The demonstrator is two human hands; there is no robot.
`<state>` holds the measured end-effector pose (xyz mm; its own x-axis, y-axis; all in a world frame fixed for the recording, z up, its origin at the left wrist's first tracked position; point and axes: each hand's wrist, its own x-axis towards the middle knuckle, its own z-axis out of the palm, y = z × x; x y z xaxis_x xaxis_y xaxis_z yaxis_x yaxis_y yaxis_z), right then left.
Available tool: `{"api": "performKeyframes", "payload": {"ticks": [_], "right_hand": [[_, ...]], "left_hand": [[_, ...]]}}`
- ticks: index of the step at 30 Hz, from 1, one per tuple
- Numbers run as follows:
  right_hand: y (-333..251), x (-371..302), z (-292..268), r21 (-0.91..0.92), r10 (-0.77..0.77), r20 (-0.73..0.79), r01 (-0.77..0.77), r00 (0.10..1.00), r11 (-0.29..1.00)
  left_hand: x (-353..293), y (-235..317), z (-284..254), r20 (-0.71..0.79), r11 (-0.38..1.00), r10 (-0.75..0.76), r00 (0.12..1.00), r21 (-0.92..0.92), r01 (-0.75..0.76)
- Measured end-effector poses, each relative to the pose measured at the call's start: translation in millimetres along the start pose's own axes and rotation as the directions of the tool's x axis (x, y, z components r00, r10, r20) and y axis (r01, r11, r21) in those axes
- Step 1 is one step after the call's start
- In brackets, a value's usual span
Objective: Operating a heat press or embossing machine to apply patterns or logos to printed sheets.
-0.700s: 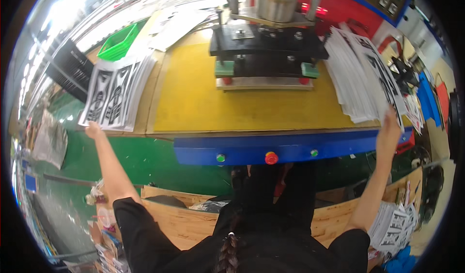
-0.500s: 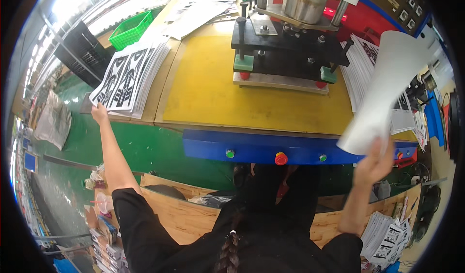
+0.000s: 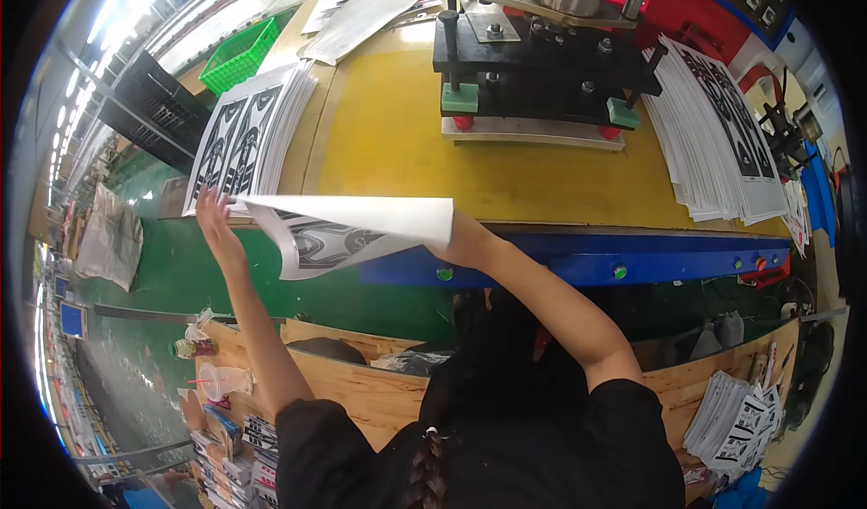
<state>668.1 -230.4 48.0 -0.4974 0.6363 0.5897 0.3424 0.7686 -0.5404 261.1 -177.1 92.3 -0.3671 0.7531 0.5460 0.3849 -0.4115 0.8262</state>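
Note:
A white sheet with black printing (image 3: 348, 224) stretches curled across the front of the bench. My right hand (image 3: 465, 238) grips its right end, with the fingertips partly hidden behind the paper. The sheet's left end reaches close to my left hand (image 3: 214, 213), whose fingers look spread at the near corner of the left stack of printed sheets (image 3: 242, 139); whether they touch paper is unclear. Beyond the held sheet, a press with black plates (image 3: 542, 80) stands over a yellow mat (image 3: 379, 139). Right of the press lies another stack of printed sheets (image 3: 722, 139).
A blue bar with buttons (image 3: 560, 261) runs along the bench front. A green basket (image 3: 239, 55) and loose sheets (image 3: 366, 21) lie at the back left. Behind the arms is a wooden surface (image 3: 361, 401) with a cup (image 3: 212, 381) and more printed sheets (image 3: 736, 423).
My right hand has swung from the right stack to the front middle, bringing the sheet along. My left hand has shifted slightly right, its fingers loosening at the left stack's corner.

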Motion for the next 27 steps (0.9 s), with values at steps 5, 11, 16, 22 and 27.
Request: {"api": "performKeyframes", "payload": {"ticks": [5,11,16,22,27], "right_hand": [[3.1,0.0,-3.0,0.167,0.136,0.074,-0.147,0.988,0.975],[13.3,26.6,-4.8,0.386,0.242,0.186,-0.297,0.952,0.873],[3.7,24.1,-19.4,-0.123,0.179,0.148,-0.162,0.973,0.979],[4.3,-52.3,-78.3,-0.366,0.188,-0.030,-0.186,0.982,0.912],[-3.1,-126.0,-157.7,-0.495,0.378,-0.140,-0.395,0.915,0.773]], "left_hand": [[-89.4,45.1,34.1,-0.053,0.917,0.359,0.932,0.209,-0.341],[-119.7,64.2,58.7,0.502,0.868,0.038,0.864,0.413,-0.277],[-111.1,72.8,72.7,0.580,0.814,-0.207,0.788,0.548,-0.190],[-117.8,99.9,118.8,0.737,0.813,-0.215,0.641,0.498,-0.300],[-132.1,104.3,180.9,0.831,0.929,-0.007,0.556,0.211,-0.304]]}}
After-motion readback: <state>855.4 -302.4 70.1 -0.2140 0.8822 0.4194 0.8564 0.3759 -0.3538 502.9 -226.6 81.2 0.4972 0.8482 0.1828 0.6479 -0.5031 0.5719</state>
